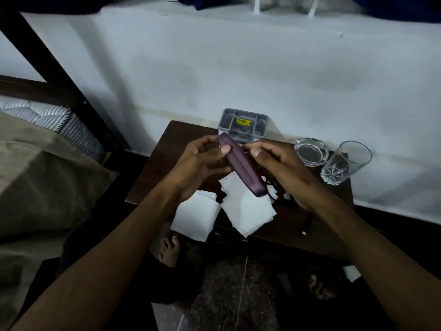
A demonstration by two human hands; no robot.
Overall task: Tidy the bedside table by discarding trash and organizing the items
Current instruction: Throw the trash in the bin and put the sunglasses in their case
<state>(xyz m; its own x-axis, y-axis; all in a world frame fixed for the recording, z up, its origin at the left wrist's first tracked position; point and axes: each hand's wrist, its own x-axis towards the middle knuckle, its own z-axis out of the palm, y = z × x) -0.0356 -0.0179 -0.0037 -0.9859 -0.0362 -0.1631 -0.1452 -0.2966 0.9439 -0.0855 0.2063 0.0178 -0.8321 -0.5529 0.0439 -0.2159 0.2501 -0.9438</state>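
A long dark purple case [241, 164] is held above the dark wooden bedside table [317, 235]. My left hand [202, 163] grips its upper end, thumb on top. My right hand [281, 168] touches its right side with thumb and fingers. Under the case lie two white paper tissues, one [195, 217] hanging over the table's front edge, the other [248, 209] crumpled beside it. A black cable [306, 224] runs across the table, partly hidden by my right wrist.
A grey plastic organiser [243, 124] with a yellow label stands at the table's back against the white wall. A glass ashtray [310, 151] and a drinking glass [343, 162] sit at the right. The bed with pillows [47, 175] is at left. My bare feet are below.
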